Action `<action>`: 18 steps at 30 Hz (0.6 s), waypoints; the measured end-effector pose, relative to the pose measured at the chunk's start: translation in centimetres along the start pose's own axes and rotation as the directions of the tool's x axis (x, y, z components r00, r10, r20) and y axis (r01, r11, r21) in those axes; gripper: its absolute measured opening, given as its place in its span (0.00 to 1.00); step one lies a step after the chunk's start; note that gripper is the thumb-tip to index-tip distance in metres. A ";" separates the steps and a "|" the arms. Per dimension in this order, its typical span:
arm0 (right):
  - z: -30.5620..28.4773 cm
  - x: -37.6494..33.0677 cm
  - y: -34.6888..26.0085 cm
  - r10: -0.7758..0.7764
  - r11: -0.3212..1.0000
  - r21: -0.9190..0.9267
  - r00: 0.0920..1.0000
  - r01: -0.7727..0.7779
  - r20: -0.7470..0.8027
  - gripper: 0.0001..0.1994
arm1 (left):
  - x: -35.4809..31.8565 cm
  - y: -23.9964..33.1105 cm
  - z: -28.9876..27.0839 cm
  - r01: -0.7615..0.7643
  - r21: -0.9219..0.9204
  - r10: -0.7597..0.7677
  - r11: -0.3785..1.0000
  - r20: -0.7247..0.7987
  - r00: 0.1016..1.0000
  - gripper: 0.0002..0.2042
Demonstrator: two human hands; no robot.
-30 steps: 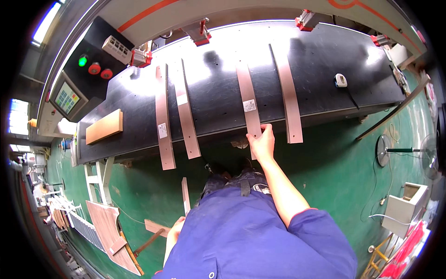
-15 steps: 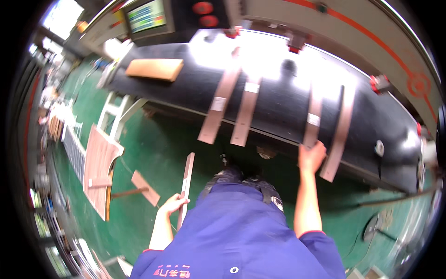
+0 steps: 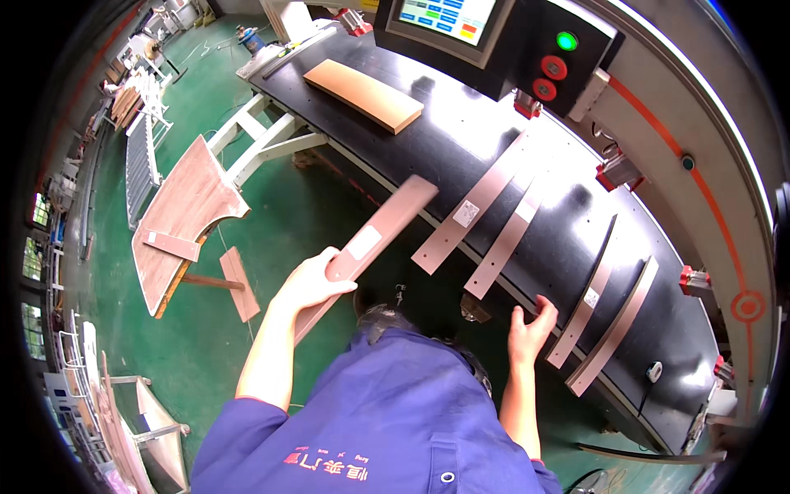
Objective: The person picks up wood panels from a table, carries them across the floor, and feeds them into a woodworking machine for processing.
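My left hand (image 3: 311, 288) grips a flat, pinkish-brown wooden strip (image 3: 401, 207) with a white label, its far end raised toward the table edge. My right hand (image 3: 531, 333) is empty, thumb and fingers apart, just off the front edge of the black machine table (image 3: 461, 156). Nearest to it is a narrow curved strip (image 3: 576, 333) with a small label, beside a second curved strip (image 3: 617, 342). Two straighter labelled strips, one farther left (image 3: 453, 239) and one next to it (image 3: 498, 259), lie across the table with ends overhanging the edge.
A tan board (image 3: 362, 95) lies on the table's far left. Beyond stands a control panel (image 3: 448, 25) with screen and buttons. Red-tipped clamps (image 3: 617, 174) line the table's back. A stand with a curved wooden panel (image 3: 185, 214) is at left. A dark bar (image 3: 650, 455) sticks out at lower right.
My left hand has lifted its strip up and toward the table. My right hand has let go of the curved strip and drawn back. The view has turned rightward.
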State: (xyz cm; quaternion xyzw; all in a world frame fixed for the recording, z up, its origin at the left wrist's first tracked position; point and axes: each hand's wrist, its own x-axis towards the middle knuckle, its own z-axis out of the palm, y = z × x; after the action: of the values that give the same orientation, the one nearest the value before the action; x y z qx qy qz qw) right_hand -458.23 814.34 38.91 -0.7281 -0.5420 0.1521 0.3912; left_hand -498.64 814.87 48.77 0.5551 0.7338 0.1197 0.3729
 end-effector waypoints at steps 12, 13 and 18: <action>11.7 1.4 -16.2 0.284 0.455 0.694 0.830 -0.558 0.481 0.27 | 9.2 -2.0 -5.9 -0.521 0.249 0.554 0.816 -0.085 0.828 0.28; 12.8 1.4 -17.2 0.241 0.386 0.722 0.818 -0.574 0.521 0.25 | 9.7 -2.5 -6.6 -0.555 0.246 0.588 0.794 -0.081 0.805 0.27; 17.2 1.8 -21.3 0.240 0.137 0.802 0.805 -0.581 0.543 0.16 | 13.1 -4.2 -9.6 -0.673 0.180 0.689 0.717 -0.044 0.723 0.30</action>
State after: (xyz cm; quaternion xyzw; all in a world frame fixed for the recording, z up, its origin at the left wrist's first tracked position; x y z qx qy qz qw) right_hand -483.02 825.18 43.78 -0.4344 -0.1649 0.6483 0.6031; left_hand -509.59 827.49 47.47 0.8055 0.5036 0.2224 0.2194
